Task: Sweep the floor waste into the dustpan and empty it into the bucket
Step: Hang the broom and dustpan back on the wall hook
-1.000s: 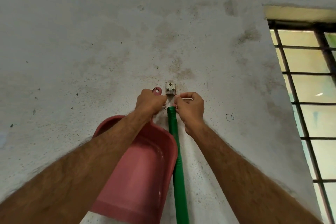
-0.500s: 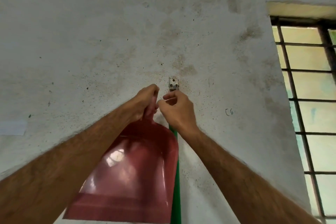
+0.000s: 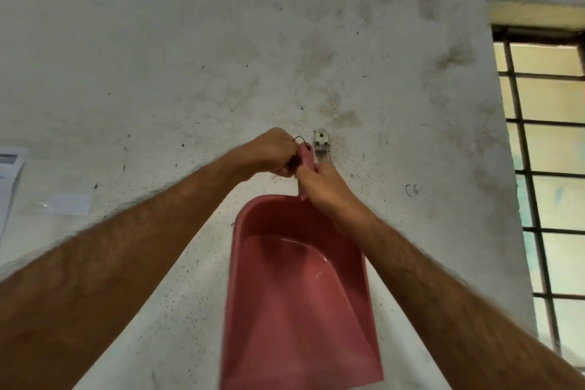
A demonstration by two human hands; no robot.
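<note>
Item: dustpan [image 3: 297,304], pink plastic, held up against the wall [image 3: 158,57]. Its long axis runs near vertical; the handle tops out between my two hands and the open pan hangs straight below my grip, mouth facing me.

Left hand [image 3: 272,152]: fingers curled at the handle's top end, pinching what looks like a thin dark wire loop [image 3: 298,139] threaded through the handle's hole. Whether they also clasp the handle itself I cannot tell.

Right hand [image 3: 319,184]: fingers wrapped round the handle just below the left, touching it; this grip seems to carry the pan's weight.

Metal hook bracket [image 3: 322,144]: fixed to the wall just right of the handle's tip, above my right hand, near but apart from the loop.

Judgement: the loop lies just left of the bracket, so the coming move turns on that short sideways gap. The left hand is nearer the loop, the right nearer the bracket. No waste shows in the pan.

Other: barred window [image 3: 544,168] far right of my grip; paper sheet [image 3: 9,174] on the wall far left. Bucket and floor are out of view.
</note>
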